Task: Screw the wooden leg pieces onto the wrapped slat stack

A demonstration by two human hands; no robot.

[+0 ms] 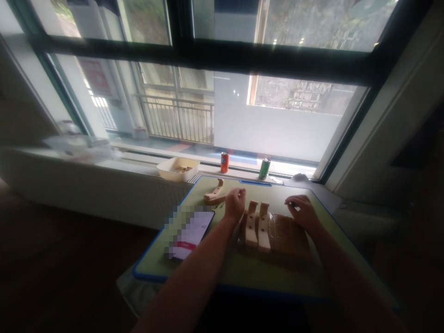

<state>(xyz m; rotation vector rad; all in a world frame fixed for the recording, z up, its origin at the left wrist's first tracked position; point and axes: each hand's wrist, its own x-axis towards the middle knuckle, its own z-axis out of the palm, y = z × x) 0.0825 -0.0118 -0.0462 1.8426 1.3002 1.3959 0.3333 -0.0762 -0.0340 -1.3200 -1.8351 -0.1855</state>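
My left hand (235,203) is curled into a loose fist on the green table (249,273), just left of two pale wooden hook-shaped pieces (257,225) lying side by side on a brown board (289,236). What its fingers hold, if anything, is hidden. My right hand (303,210) rests at the board's far right edge, fingers pinched on a small dark thing I cannot make out. A third wooden hook piece (215,193) lies apart near the table's far left edge.
A phone (192,230) with a lit screen lies on the table's left side. On the windowsill stand a cream tray (178,168) with small pieces, an orange can (225,162) and a green can (264,168). The floor to the left is dark.
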